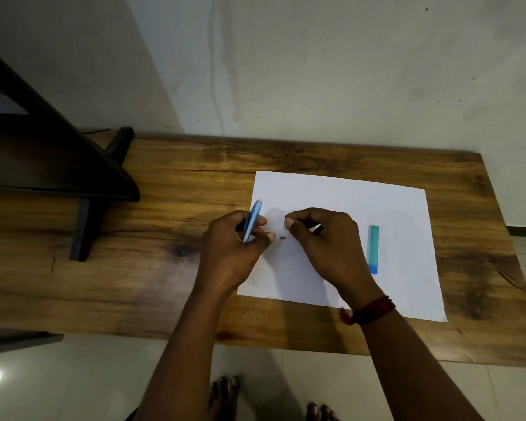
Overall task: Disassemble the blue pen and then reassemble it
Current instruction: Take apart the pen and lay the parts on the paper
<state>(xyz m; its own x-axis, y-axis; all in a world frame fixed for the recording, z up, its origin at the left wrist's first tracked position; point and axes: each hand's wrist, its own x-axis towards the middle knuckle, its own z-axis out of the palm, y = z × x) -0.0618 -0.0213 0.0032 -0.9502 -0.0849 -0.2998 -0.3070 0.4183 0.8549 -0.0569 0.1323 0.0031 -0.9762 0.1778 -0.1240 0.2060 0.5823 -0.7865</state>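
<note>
A tiny dark piece [282,237] on the white paper [362,202] is too small to identify. At the paper's left edge, the left hand [231,247] covers the lower half of the blurred blue pen barrel [254,217]. Over the paper, the curled right hand [322,238] hides whatever it holds.

Nothing to read here: no text, label, brand, number or sign shows anywhere. The white sheet [362,208] on the worktop [164,268] shows bare paper where it's visible. The blue pen barrel [252,224] gripped in the left hand [231,247] is blurred, so no print on it can be made out. The blue-green pen piece [373,249] lying on the sheet is too small to show any marking.
</note>
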